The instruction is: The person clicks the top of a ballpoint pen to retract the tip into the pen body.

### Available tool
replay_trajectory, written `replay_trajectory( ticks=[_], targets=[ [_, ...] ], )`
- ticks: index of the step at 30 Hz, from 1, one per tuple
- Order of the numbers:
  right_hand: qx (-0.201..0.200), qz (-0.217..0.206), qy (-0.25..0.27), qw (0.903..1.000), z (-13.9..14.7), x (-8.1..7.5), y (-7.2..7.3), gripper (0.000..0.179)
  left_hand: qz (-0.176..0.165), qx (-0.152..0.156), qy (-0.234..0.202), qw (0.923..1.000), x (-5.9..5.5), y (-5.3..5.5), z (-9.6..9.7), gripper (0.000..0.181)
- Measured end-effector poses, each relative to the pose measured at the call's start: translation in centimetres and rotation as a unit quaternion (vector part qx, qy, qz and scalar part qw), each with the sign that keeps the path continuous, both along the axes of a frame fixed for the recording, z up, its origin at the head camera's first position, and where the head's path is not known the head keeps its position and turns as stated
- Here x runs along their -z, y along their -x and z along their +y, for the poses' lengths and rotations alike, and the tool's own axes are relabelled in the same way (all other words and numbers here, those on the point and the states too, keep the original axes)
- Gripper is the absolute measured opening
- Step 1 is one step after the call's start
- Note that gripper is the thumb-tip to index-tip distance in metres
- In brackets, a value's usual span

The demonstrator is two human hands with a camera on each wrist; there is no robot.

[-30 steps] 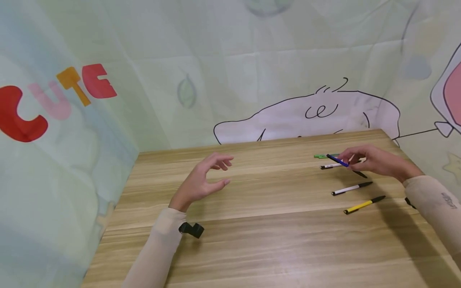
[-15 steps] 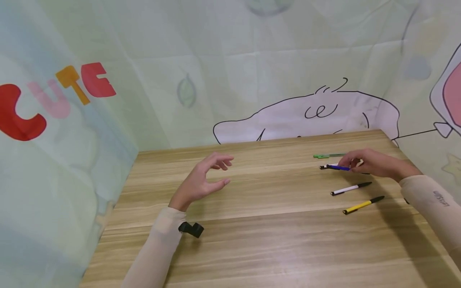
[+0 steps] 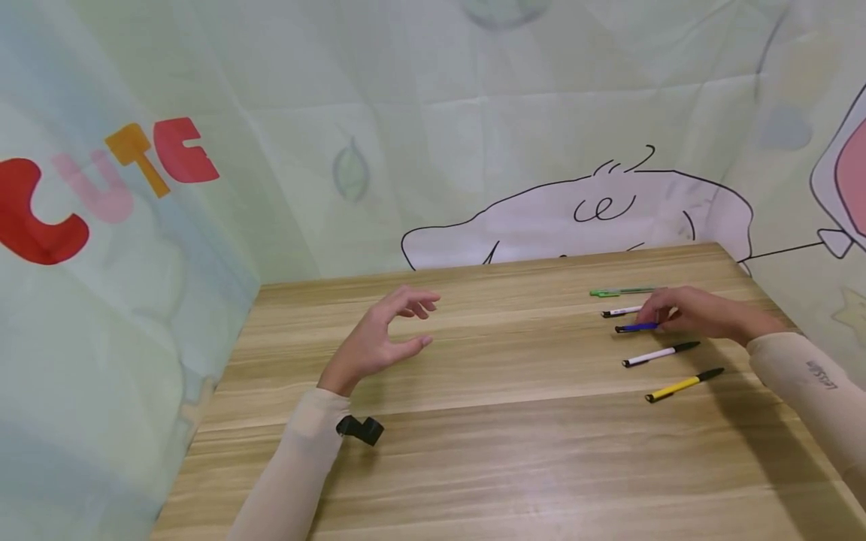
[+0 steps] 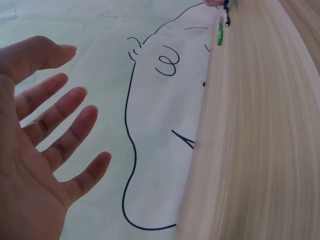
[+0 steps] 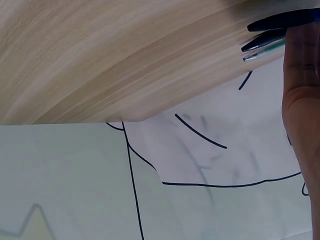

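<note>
Right of centre in the head view, the fingers of the right hand are pinching the blue pen, which is jutting leftward between the upper white pen and lower white pen. Placing seems in hand, calling next for release. Left of centre, the left hand is hovering, relaxed.

Soft light leaves faint glare on the brown wood-grained tabletop, where the beige fabric right sleeve casts a soft-edged shadow.
</note>
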State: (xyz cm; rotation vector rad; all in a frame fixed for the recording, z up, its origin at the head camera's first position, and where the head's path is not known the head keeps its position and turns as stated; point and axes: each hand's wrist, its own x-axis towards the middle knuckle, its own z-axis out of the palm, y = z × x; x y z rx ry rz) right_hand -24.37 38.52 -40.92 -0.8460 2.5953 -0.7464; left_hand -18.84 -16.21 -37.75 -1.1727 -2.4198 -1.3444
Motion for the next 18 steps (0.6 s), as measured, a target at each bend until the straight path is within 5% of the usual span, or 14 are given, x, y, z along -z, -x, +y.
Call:
replay_trajectory(
  ticks=[18],
  targets=[
    [-0.034, 0.026, 0.038, 0.9983, 0.5, 1.3, -0.1, 0.028, 0.003, 0.002, -0.001, 1.0000, 0.0, 0.0, -0.1, 0.058]
  ],
)
